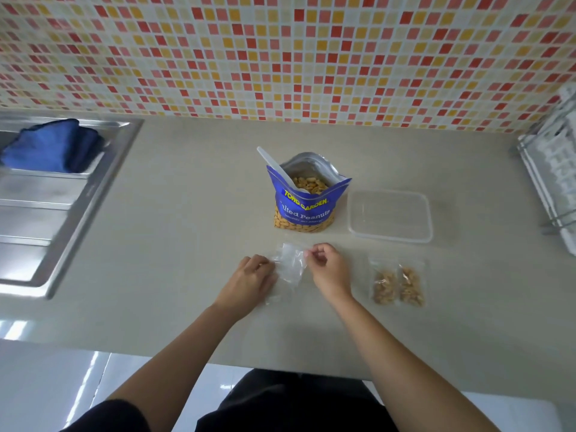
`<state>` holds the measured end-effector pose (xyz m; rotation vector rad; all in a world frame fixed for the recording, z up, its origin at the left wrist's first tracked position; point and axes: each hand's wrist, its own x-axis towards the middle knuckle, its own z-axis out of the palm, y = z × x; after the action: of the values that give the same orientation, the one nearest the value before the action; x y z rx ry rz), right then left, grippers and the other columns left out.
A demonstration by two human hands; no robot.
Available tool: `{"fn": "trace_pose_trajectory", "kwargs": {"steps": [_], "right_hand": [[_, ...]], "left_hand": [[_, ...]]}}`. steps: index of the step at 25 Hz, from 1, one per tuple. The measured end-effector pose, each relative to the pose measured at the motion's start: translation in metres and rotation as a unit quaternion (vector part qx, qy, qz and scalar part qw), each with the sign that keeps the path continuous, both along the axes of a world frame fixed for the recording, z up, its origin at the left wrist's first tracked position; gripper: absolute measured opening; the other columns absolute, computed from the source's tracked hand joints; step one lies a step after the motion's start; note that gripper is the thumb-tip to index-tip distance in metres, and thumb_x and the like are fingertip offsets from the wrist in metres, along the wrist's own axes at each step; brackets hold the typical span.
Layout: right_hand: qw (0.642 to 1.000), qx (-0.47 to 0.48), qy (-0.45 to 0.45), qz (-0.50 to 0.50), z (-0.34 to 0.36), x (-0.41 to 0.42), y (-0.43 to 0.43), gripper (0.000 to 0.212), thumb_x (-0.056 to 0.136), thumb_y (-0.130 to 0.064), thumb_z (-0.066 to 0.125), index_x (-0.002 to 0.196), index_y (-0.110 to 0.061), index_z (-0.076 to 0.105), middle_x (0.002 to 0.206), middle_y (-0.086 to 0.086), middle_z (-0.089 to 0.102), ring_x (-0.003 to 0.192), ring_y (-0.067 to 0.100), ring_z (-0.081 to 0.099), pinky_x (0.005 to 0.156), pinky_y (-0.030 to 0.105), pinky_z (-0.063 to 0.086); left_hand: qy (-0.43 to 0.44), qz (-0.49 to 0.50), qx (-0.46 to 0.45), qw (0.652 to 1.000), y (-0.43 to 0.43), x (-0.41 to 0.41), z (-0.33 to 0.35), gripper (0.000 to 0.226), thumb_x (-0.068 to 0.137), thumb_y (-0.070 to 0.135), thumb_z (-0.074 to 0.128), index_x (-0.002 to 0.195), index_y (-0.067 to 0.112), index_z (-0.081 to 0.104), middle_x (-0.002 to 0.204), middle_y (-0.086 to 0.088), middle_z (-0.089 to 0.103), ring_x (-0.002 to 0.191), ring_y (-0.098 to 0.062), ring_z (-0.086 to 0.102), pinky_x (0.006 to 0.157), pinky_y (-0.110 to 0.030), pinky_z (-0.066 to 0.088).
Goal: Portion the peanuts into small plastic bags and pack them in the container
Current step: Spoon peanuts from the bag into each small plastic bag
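Observation:
A blue peanut bag (pixel 304 204) stands open in the middle of the counter, with a white plastic spoon (pixel 276 168) stuck in the peanuts. To its right lies a clear rectangular container (pixel 390 236), with nothing in it. Two small plastic bags filled with peanuts (pixel 398 286) lie side by side in front of the container. Between my hands is a small empty clear plastic bag (pixel 290 265), held just above the counter. My left hand (pixel 249 280) pinches its left edge. My right hand (pixel 327 269) pinches its upper right edge.
A steel sink with a drainboard (pixel 46 210) fills the left side, with a blue cloth (pixel 53 148) on it. A white dish rack (pixel 551 188) stands at the right edge. The tiled wall runs behind the counter (pixel 187 244).

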<state>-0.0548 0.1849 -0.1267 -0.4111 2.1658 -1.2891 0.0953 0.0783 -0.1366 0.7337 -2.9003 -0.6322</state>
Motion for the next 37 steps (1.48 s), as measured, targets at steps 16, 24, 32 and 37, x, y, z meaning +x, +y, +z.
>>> {"fn": "trace_pose_trajectory", "kwargs": {"steps": [16,24,32,37], "right_hand": [[0.991,-0.113,0.016,0.069,0.063,-0.019,0.03,0.02,0.08,-0.021,0.07,0.087,-0.035,0.059,0.075,-0.003,0.066,0.061,0.01,0.057,0.063,0.024,0.047],[0.959,-0.241,-0.146,-0.007,0.082,-0.042,0.042,0.035,0.083,0.0,0.063,0.112,-0.018,0.052,0.063,-0.003,0.067,0.053,0.004,0.059,0.053,0.015,0.046],[0.93,-0.113,0.347,0.041,0.082,-0.049,0.036,0.062,0.076,-0.054,0.058,0.123,-0.014,0.049,0.122,-0.004,0.048,0.116,0.008,0.042,0.102,0.019,0.028],[0.865,-0.068,0.451,0.206,0.109,-0.043,0.01,0.086,0.063,-0.069,0.062,0.128,-0.014,0.049,0.128,0.0,0.056,0.118,0.012,0.046,0.104,0.027,0.026]], "left_hand": [[0.109,0.105,0.53,0.834,-0.002,-0.056,0.093,0.018,0.085,0.0,0.06,0.096,0.013,0.065,0.071,-0.002,0.066,0.068,-0.009,0.063,0.064,-0.016,0.053],[0.176,0.14,0.491,0.842,-0.011,-0.064,0.113,0.023,0.076,-0.002,0.068,0.091,0.013,0.059,0.062,0.002,0.065,0.061,-0.012,0.058,0.071,-0.03,0.052],[0.219,0.147,0.422,0.867,-0.012,-0.074,0.142,0.033,0.066,0.009,0.061,0.095,0.024,0.056,0.065,-0.001,0.065,0.068,-0.022,0.059,0.072,-0.039,0.05],[0.194,0.115,0.401,0.888,-0.017,-0.081,0.16,0.04,0.073,-0.001,0.061,0.1,0.026,0.049,0.067,-0.003,0.067,0.066,-0.016,0.061,0.074,-0.037,0.052]]}}
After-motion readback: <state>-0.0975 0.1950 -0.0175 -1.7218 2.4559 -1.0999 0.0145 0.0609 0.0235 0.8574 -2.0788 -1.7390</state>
